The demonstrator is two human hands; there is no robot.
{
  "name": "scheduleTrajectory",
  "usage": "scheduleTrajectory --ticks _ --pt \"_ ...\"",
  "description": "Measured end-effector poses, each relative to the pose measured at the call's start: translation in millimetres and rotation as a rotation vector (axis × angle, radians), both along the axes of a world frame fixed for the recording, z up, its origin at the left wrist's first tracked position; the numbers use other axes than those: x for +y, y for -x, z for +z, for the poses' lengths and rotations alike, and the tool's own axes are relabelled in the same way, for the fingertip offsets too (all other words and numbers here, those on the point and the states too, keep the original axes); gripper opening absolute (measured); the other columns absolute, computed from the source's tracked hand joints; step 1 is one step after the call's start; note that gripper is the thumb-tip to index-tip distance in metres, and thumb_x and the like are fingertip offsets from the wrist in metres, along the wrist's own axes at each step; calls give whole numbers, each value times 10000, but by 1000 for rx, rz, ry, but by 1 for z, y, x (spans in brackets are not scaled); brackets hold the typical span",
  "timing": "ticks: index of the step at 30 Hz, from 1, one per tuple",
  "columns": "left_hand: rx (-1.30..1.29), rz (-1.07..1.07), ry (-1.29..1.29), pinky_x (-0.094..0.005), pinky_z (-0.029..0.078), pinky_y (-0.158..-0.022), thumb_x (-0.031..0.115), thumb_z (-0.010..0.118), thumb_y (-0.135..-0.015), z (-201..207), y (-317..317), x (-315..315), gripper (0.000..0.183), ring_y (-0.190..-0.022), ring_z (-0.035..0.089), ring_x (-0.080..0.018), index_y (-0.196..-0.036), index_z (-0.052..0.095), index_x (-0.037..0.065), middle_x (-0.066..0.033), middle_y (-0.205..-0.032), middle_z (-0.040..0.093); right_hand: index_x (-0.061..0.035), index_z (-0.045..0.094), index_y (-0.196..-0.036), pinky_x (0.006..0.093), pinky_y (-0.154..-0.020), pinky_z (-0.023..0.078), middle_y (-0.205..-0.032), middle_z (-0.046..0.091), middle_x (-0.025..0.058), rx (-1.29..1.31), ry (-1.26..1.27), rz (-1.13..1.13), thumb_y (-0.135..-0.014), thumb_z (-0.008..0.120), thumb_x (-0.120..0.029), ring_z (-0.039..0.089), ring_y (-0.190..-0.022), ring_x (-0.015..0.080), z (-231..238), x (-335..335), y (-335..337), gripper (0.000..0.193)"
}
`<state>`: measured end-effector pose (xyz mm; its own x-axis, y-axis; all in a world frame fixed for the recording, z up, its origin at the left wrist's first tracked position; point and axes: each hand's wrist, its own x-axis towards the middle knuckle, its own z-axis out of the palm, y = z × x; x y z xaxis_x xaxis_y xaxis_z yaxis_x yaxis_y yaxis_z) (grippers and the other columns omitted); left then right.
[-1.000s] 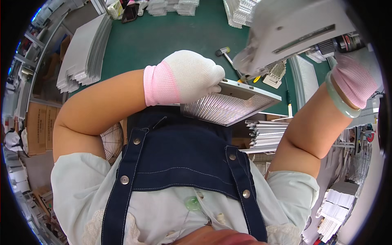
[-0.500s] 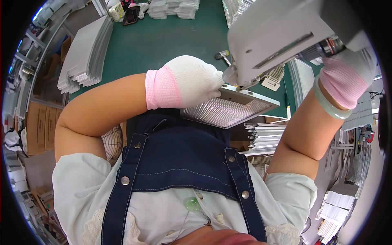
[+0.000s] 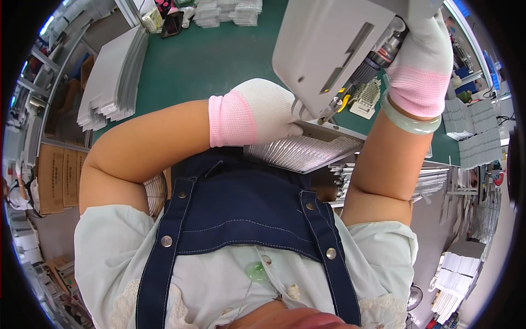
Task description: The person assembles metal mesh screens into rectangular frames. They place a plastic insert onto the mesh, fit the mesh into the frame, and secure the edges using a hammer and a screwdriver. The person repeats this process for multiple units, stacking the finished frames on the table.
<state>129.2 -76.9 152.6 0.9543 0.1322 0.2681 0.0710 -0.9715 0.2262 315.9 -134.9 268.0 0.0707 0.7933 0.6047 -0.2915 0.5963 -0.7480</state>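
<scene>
My left hand (image 3: 266, 112), in a white glove with a pink cuff, is closed on the top edge of a metal-framed panel (image 3: 307, 152) with a silvery mesh face. The panel tilts against my apron front. My right hand (image 3: 424, 52), gloved alike, holds a bulky pale grey power tool (image 3: 326, 52) up over the panel; the tool hides most of its fingers. The tool's narrow dark nozzle (image 3: 359, 71) points down at the frame's top edge, close to my left fingers. Whether its tip touches the frame, I cannot tell.
A pale slotted plastic piece (image 3: 366, 100) lies on the green tabletop (image 3: 213, 60) beyond the panel. Stacked flat panels (image 3: 112, 74) stand at the left, with more silvery pieces (image 3: 227, 12) at the back. A phone (image 3: 172, 24) lies near them. Cardboard boxes (image 3: 51, 181) stand far left.
My right hand has swung left and the tool has turned steeper, its nozzle remaining at the frame's top edge. My left hand and the panel have shifted only slightly.
</scene>
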Motion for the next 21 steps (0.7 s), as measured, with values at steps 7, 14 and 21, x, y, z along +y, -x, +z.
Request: scheduleTrajectory --ticks 7,14,21 --pt "-42 12 -4 -438 545 -729 331 622 -890 -13 0 6 287 -800 676 -351 -1003 672 72 -150 -817 679 -5 645 -1120 235 -756 514 -997 680 48 11 12 38 -903 648 -84 649 -834 111 1 6 8 231" --pt "-203 -59 18 -437 539 -764 319 634 -871 -17 -3 9 293 -824 670 -360 -1027 667 73 -156 -843 679 5 643 -1135 234 -766 517 -1021 686 56 -26 -3 19 -898 649 -73 655 -850 115 4 0 26 249" --pt "239 191 182 -432 529 -769 276 639 -868 34 37 5 283 -848 662 -353 -1059 658 69 -169 -840 654 -5 658 -1109 241 -753 526 -1003 693 39 -121 -204 -410 -941 611 -163 655 -844 99 20 30 23 236"
